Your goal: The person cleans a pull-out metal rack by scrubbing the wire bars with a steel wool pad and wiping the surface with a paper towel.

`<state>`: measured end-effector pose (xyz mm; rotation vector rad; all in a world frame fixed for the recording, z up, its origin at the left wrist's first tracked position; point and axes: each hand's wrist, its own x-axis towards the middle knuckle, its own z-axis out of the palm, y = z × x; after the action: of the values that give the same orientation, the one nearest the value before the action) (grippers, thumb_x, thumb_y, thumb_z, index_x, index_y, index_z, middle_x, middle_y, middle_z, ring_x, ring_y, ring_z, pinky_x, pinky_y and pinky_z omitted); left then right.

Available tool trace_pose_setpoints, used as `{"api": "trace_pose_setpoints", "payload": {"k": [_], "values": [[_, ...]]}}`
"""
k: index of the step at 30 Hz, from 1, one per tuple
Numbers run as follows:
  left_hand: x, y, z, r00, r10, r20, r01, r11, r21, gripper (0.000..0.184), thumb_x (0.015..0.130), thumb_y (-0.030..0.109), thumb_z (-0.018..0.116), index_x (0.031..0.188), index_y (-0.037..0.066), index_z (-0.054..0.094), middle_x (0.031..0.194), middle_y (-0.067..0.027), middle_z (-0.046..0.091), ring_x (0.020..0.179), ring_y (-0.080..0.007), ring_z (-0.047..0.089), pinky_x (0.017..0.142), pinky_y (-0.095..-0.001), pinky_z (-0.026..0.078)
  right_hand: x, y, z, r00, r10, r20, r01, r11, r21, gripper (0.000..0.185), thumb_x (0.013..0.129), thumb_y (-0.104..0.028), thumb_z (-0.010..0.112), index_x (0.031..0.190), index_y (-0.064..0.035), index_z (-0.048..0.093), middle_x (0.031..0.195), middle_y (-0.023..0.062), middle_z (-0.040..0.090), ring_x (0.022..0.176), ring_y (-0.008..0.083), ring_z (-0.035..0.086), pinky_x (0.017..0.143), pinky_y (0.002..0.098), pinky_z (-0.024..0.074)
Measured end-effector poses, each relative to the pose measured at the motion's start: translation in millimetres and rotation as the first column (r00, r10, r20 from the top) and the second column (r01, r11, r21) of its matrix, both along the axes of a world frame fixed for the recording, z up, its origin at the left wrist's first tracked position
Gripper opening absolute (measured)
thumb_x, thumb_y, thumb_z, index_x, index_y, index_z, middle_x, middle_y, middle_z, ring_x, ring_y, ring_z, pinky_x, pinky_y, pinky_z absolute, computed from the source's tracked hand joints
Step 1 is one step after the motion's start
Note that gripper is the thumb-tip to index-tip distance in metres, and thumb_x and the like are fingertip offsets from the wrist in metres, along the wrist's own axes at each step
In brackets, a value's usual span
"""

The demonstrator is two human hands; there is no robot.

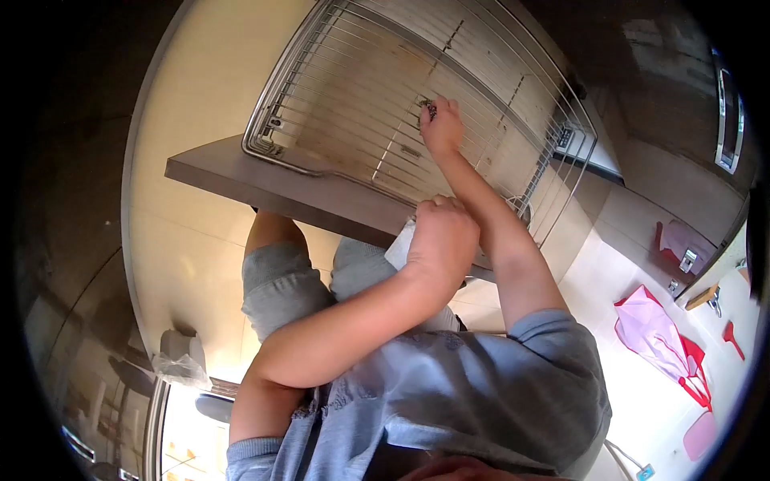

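head view: right hand (443, 130) pinching dark scouring pad (431, 110) at its fingertips, wire basket (298, 167) just beneath them, so strands could snag if dragged crosswise; left hand (446, 234) clenched on white cloth (400, 247).

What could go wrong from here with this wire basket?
The dark wad in the right hand might snag on the wire basket or slip through its gaps.

The left hand, holding something white, sits close beside the right forearm, so the two might bump.
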<state>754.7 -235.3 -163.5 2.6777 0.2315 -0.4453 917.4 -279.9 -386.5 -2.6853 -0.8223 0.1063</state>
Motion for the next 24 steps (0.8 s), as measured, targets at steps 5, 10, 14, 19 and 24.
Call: {"api": "trace_pose_setpoints", "payload": {"k": [5, 10, 14, 19, 24], "values": [[-2.3, 2.7, -1.3, 0.999, 0.027, 0.024, -0.027, 1.0, -0.014, 0.012, 0.075, 0.015, 0.056, 0.079, 0.01, 0.066, 0.081, -0.0037, 0.06, 0.08, -0.0174, 0.059, 0.063, -0.0286, 0.045, 20.0, -59.4, 2.7, 0.979, -0.186, -0.088, 0.173, 0.976, -0.13, 0.021, 0.082, -0.026, 0.058, 0.092, -0.0079, 0.057, 0.089, 0.0162, 0.059, 0.088, 0.0358, 0.055, 0.075, 0.0431, 0.0455], [-0.4, -3.1, 1.0, 1.0, 0.011, 0.013, -0.011, 0.999, 0.031, 0.012, 0.074, 0.015, 0.056, 0.079, 0.01, 0.066, 0.081, -0.0041, 0.06, 0.079, -0.0176, 0.059, 0.063, -0.0285, 0.045, 4.6, -19.6, -18.2, 0.987, -0.155, -0.045, 0.15, 0.983, -0.102, 0.021, 0.084, -0.025, 0.056, 0.096, -0.0074, 0.055, 0.092, 0.0175, 0.059, 0.086, 0.0378, 0.057, 0.074, 0.0462, 0.0459], [-0.6, 1.2, 2.5, 1.0, 0.011, 0.0, -0.011, 1.0, 0.018, 0.012, 0.073, 0.016, 0.056, 0.078, 0.01, 0.065, 0.081, -0.0047, 0.06, 0.079, -0.0178, 0.058, 0.062, -0.0288, 0.045, -2.3, -11.3, -2.1, 0.989, -0.127, -0.08, 0.13, 0.991, 0.032, 0.022, 0.085, -0.026, 0.054, 0.096, -0.0078, 0.056, 0.096, 0.018, 0.058, 0.087, 0.0366, 0.057, 0.074, 0.0458, 0.046], [-4.4, 1.6, -0.5, 0.997, 0.065, 0.042, -0.065, 0.998, -0.001, 0.012, 0.073, 0.015, 0.057, 0.078, 0.009, 0.065, 0.081, -0.0047, 0.059, 0.08, -0.0181, 0.058, 0.061, -0.0293, 0.044, 6.5, -42.0, 2.2, 0.895, -0.445, -0.002, 0.434, 0.874, -0.219, 0.025, 0.083, -0.029, 0.057, 0.095, -0.0077, 0.056, 0.093, 0.0196, 0.059, 0.091, 0.0384, 0.055, 0.078, 0.0463, 0.0446], [-2.7, -5.6, 1.6, 0.999, 0.044, 0.021, -0.045, 0.998, 0.05, 0.012, 0.073, 0.016, 0.056, 0.078, 0.009, 0.065, 0.079, -0.004, 0.058, 0.078, -0.0178, 0.057, 0.061, -0.0293, 0.044, -24.8, 32.9, 12.1, 0.963, -0.231, -0.137, 0.223, 0.972, -0.071, 0.029, 0.085, -0.028, 0.054, 0.105, -0.0069, 0.053, 0.102, 0.0199, 0.055, 0.094, 0.0374, 0.055, 0.078, 0.0453, 0.0456]]}}
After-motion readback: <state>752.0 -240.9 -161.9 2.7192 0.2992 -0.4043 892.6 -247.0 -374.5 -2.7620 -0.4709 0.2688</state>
